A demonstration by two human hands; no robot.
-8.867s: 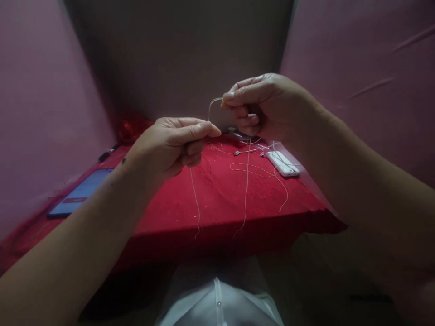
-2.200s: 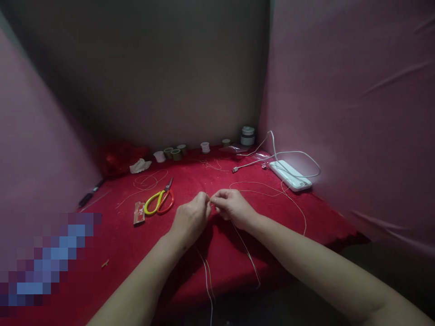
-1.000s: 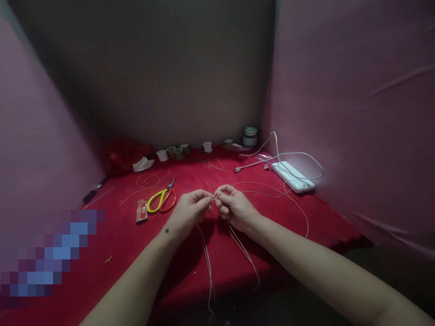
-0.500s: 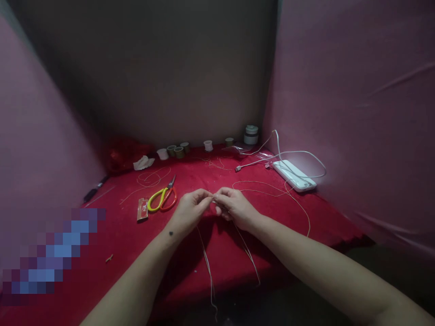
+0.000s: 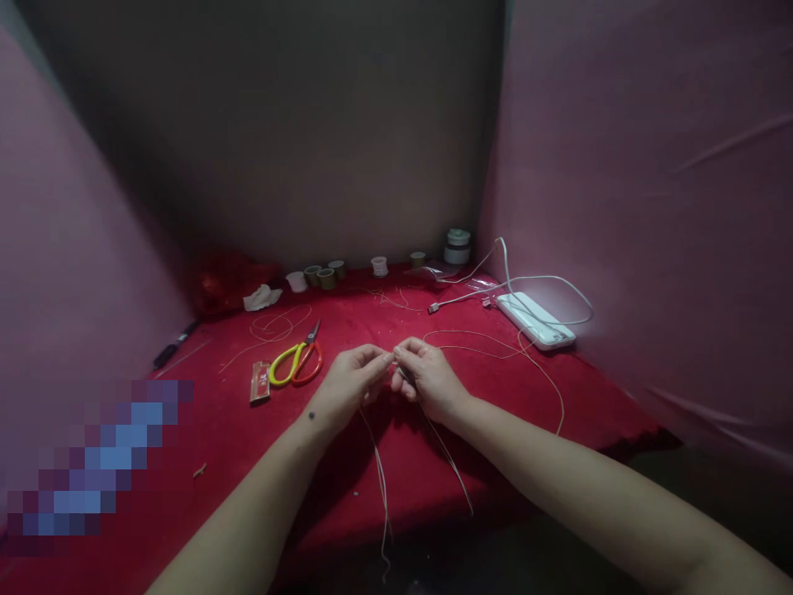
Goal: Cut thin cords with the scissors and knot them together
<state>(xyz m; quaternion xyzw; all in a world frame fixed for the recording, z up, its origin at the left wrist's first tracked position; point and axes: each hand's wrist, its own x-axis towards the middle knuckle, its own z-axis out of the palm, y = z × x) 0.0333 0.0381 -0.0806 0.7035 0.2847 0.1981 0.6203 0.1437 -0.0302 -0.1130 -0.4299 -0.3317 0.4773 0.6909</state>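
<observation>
My left hand (image 5: pixel 353 382) and my right hand (image 5: pixel 432 378) meet fingertip to fingertip over the red cloth. Both are pinched closed on thin pale cord; the piece between the fingertips is too small to make out. Strands of cord (image 5: pixel 382 479) hang below my left hand past the cloth's front edge. More strands (image 5: pixel 453 464) run down from under my right hand. Left of my left hand lie scissors (image 5: pixel 296 364) with one yellow and one red handle, beside a small brown and red packet (image 5: pixel 260 383).
Thread spools (image 5: pixel 325 278), a crumpled tissue (image 5: pixel 262 297) and a lidded jar (image 5: pixel 458 246) line the back. At right, a white phone (image 5: pixel 536 321) lies with a white cable (image 5: pixel 554 278). Loose cord (image 5: pixel 477 334) curves behind my right hand. Fabric walls (image 5: pixel 638 207) flank the table.
Both hands stay together with small finger movements; the right fingertips have shifted slightly. The hanging strands under my left hand have swung and risen a little.
</observation>
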